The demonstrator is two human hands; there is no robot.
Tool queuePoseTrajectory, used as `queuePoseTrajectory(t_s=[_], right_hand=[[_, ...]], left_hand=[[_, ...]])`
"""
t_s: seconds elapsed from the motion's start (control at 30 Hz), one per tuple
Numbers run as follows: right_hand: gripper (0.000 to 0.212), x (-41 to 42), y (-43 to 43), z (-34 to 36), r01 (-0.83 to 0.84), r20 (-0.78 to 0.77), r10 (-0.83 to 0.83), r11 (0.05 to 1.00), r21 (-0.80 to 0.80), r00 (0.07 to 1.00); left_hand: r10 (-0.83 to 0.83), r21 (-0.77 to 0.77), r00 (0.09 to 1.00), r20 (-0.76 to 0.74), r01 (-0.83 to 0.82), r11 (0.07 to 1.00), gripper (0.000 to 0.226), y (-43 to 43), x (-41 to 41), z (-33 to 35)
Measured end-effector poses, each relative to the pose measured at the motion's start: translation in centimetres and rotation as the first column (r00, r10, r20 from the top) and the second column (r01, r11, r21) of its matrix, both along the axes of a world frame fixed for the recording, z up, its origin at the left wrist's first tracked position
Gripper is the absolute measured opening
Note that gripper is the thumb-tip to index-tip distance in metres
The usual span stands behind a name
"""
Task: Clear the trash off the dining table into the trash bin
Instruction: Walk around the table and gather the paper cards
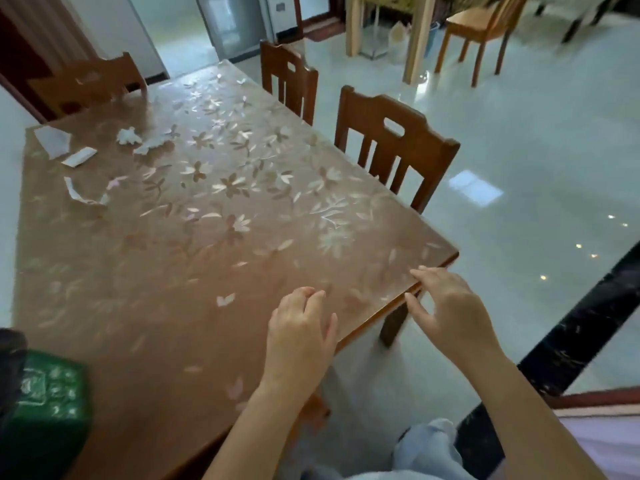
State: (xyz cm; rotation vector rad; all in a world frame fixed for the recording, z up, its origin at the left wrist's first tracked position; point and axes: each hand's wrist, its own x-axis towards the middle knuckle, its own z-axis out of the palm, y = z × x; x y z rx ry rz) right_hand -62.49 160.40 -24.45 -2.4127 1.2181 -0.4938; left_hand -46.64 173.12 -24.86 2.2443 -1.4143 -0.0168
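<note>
The wooden dining table (145,306) carries a flower-printed clear cover. Scraps of white paper trash lie at its far left: a torn sheet (52,139), a folded slip (79,156), a crumpled tissue (127,136), a ragged piece (152,144) and a curled strip (83,196). My left hand (301,336) hovers over the near right edge of the table, fingers apart, holding nothing. My right hand (450,306) is just off the near right corner, fingers spread, with its fingertips at the table edge. Both hands are far from the trash. I cannot make out a trash bin.
A green patterned box (48,407) sits at the near left of the table beside something dark. Two wooden chairs (391,147) (287,77) stand along the right side, another (90,83) at the far end. Glossy tiled floor spreads to the right.
</note>
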Motion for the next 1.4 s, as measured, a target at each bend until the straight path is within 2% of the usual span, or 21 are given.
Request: queuePoseTrajectory(t_s=[0.23,0.4,0.53,0.73,1.0,1.4], right_hand=[[0.034,-11.7,-11.9,0.5,0.170,0.035,-0.169,0.985,-0.028,0.985],[0.033,-18.5,-19.2,0.8,0.268,0.040,-0.266,0.963,-0.030,0.963],[0.033,-22.3,-23.9,0.7,0.324,0.030,-0.323,0.946,-0.026,0.946],[0.031,-25.3,-33.4,0.1,0.342,-0.024,-0.344,0.937,-0.063,0.939],[0.031,-23.9,-52.3,1.5,0.317,-0.044,-0.326,0.939,-0.134,0.944],[0.029,-17.5,-74.1,0.7,0.130,-0.017,-0.133,0.984,-0.119,0.991]], left_hand=[[-0.190,-0.045,0.979,0.076,0.194,0.980,0.023,-15.9,-9.0,1.5],[-0.291,-0.053,0.956,0.037,0.292,0.955,0.030,-24.7,-15.6,1.7],[-0.348,-0.001,0.936,0.048,0.349,0.937,0.032,-30.0,-19.1,1.2],[-0.409,-0.016,0.911,0.057,0.410,0.912,0.029,-41.6,-21.6,0.5],[-0.363,-0.112,0.932,0.016,0.362,0.925,0.029,-59.4,-20.9,0.6],[-0.134,-0.106,0.991,0.000,0.133,0.985,0.029,-77.1,-15.4,0.2]])
